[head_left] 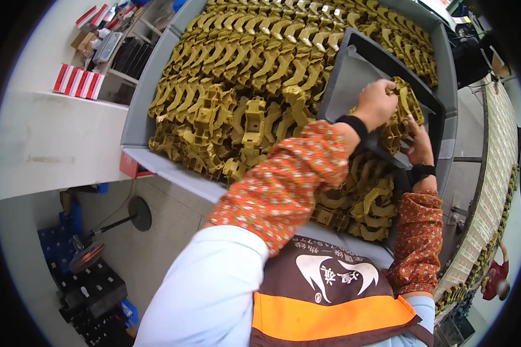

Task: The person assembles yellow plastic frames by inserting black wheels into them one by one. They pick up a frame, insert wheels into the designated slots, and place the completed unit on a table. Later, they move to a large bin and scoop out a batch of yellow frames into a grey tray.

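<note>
My left hand point(377, 105) and my right hand point(420, 144) are closed around a small cluster of yellow-gold metal brackets point(410, 109), shaped like brake caliper brackets. The left grips the cluster from its upper left side, while the right holds it from the lower right. Both hands are over a dark grey tray point(348, 78), which lies tilted inside a large grey bin point(138, 107). Rows of the same kind of bracket point(255, 61) fill the bin, with looser ones point(211, 124) toward its near left. How many brackets I hold cannot be made out.
A stand with a round black base point(140, 214) is on the floor at left. Red-and-white boxes point(78, 81) sit by a shelf at the far left. On the right runs a long pale conveyor point(474, 220) lined with brackets, and another person point(495, 280) is beyond it.
</note>
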Motion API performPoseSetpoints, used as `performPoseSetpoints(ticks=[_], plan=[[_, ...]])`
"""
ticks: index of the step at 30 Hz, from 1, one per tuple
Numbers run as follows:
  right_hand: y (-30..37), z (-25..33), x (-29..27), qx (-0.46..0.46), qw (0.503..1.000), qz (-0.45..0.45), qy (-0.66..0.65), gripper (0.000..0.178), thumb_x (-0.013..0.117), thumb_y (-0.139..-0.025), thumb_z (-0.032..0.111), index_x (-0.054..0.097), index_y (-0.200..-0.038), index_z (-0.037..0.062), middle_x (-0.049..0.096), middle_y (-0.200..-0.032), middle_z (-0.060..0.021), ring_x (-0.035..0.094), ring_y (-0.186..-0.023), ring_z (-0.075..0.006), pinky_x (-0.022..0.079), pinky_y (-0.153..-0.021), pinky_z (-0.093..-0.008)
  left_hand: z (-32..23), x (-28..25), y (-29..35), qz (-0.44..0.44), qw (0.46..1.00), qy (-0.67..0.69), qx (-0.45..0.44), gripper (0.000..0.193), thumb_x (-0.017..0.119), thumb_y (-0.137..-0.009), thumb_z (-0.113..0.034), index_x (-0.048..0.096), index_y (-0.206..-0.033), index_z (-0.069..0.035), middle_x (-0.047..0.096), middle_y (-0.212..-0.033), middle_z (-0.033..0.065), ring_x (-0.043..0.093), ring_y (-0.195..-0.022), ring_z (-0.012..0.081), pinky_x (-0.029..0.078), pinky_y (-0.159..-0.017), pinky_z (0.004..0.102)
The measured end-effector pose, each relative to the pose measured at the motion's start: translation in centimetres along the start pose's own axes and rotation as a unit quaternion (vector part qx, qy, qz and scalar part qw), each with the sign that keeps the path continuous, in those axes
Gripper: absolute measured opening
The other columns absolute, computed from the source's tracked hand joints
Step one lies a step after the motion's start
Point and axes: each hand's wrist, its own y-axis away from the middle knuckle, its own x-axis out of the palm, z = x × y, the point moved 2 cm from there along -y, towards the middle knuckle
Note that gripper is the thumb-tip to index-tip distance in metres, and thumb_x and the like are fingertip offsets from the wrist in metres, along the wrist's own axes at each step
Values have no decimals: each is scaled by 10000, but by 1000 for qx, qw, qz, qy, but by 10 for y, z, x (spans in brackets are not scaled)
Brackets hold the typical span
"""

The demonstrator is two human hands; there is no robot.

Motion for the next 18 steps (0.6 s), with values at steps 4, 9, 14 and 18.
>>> performPoseSetpoints(ticks=[4,9,14,18], plan=[[19,15,-14,-221,925,-193,240,620,693,-974,251,464,-1524,81,555,-1385,-140,538,-1258,-256,496,-945,-412,-19,-129,48,-34,979,-42,196,279,573,-948,-47,737,-1173,-58,741,-1085,45,659,-882,117,543,-820,289],[172,39,130,-368,909,119,156,416,577,-980,3,593,-1394,45,612,-1281,-102,628,-1107,-177,516,-931,-286,83,-364,98,-224,888,-385,112,489,733,-909,-366,650,-1319,-114,687,-1206,147,582,-1188,326,423,-1048,450],[147,-77,264,-144,892,369,217,888,730,-912,382,295,-1587,5,459,-1480,-298,463,-1391,-372,397,-1150,-437,166,-469,164,-183,915,-243,-264,991,633,-832,-802,361,-1590,-224,138,-1652,277,277,-1495,434,252,-1204,544],[114,-115,335,13,937,300,177,1129,788,-823,472,148,-1634,15,262,-1585,-343,289,-1490,-449,275,-1221,-470,144,-412,178,-131,920,-224,-293,1206,604,-665,-962,361,-1592,-228,-213,-1635,345,24,-1550,525,153,-1229,594]])
